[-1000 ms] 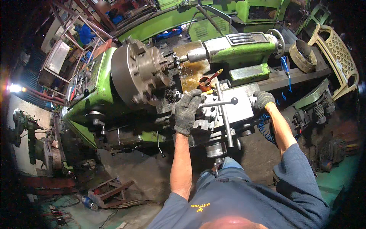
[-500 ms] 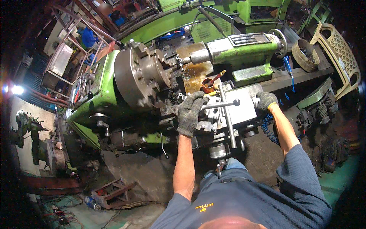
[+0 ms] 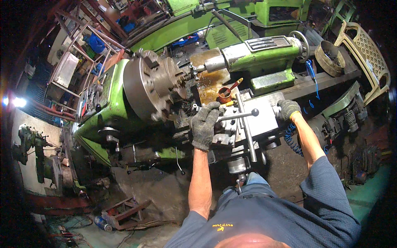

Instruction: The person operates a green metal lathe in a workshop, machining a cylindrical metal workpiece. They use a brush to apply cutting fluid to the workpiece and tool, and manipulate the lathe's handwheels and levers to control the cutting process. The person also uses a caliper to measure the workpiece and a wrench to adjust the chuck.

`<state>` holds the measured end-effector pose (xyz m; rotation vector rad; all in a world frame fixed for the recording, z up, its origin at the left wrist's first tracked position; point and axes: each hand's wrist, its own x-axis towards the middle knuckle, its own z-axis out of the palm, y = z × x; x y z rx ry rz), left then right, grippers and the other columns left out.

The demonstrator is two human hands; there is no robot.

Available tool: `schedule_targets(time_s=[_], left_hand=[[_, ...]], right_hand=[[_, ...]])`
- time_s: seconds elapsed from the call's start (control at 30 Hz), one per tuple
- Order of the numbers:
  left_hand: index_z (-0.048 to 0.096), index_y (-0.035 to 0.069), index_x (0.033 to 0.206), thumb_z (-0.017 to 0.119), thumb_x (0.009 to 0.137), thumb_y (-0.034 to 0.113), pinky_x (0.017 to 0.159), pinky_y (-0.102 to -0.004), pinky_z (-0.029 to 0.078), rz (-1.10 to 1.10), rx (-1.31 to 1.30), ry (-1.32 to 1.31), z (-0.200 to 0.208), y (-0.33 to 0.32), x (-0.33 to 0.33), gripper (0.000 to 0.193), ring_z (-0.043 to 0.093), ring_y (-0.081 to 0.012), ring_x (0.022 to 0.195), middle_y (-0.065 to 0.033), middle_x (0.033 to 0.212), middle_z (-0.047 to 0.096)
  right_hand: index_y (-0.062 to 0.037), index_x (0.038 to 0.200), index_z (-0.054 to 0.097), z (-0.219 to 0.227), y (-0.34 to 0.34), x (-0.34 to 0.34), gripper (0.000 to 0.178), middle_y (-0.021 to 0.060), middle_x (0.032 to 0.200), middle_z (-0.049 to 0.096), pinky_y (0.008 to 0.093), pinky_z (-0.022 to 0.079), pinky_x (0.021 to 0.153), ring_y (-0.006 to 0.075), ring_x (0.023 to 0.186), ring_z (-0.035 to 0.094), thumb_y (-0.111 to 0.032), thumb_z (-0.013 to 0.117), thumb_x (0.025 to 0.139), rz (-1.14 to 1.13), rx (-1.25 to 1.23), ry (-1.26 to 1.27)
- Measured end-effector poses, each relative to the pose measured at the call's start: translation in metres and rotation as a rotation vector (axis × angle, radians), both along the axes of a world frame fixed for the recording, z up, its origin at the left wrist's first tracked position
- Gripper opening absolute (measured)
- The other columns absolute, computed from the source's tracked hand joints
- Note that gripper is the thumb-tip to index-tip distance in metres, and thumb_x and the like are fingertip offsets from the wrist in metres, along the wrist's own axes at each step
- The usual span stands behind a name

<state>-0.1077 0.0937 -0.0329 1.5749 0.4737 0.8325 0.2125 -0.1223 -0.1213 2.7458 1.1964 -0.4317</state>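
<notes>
My left hand (image 3: 204, 126), in a dark grey knitted glove, lies against the left side of the lathe's tool post (image 3: 225, 128), fingers stretched forward. What its palm touches is hidden. My right hand (image 3: 288, 109), gloved likewise, is closed around a small handle at the right end of the bright metal slide (image 3: 263, 111). Between my hands a lever with a black ball knob (image 3: 255, 112) sticks out of the tool post. Ahead on the left is the big chuck (image 3: 151, 82), its jaws partly blurred. A workpiece (image 3: 191, 70) reaches from it toward the tailstock (image 3: 260, 58).
A reddish pot (image 3: 224, 95) with a brush stands behind the tool post. A long metal bar (image 3: 247, 128) lies across the slide. At the right are a round pan (image 3: 329, 58) of dark bits, a blue air hose (image 3: 311, 70) and a beige plastic chair (image 3: 366, 60). Levers hang below the headstock.
The chuck's jaws stand at different angles, so it has turned. Both hands keep their places on the lathe, and the view has shifted slightly.
</notes>
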Motion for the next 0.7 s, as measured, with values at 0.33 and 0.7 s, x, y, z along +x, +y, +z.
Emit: schedule_targets(time_s=[0.33, 0.7], left_hand=[[0.069, -0.003, 0.116, 0.062, 0.096, 0.004, 0.087, -0.0311, 0.055, -0.016, -0.03, -0.031, -0.002, 0.0, 0.001, 0.023, 0.07, -0.0168, 0.093, -0.0104, 0.099, 0.075], [0.07, 0.0, 0.115, 0.061, 0.095, 0.009, 0.084, -0.0288, 0.052, -0.014, -0.004, 0.004, 0.005, -0.002, 0.0, 0.023, 0.066, -0.014, 0.092, -0.007, 0.099, 0.073]], right_hand=[[-0.0146, 0.117, 0.068, 0.01, 0.001, -0.002, 0.045, 0.0174, 0.113, 0.072, 0.047, 0.054, 0.092, 0.0361, 0.106, 0.07, -0.039, 0.07, 0.079, -0.009, -0.058, 0.021], [-0.0144, 0.12, 0.068, 0.004, 0.0, 0.0, 0.047, 0.0182, 0.111, 0.073, 0.0471, 0.054, 0.092, 0.0364, 0.106, 0.069, -0.034, 0.071, 0.078, -0.003, -0.038, 0.001]])
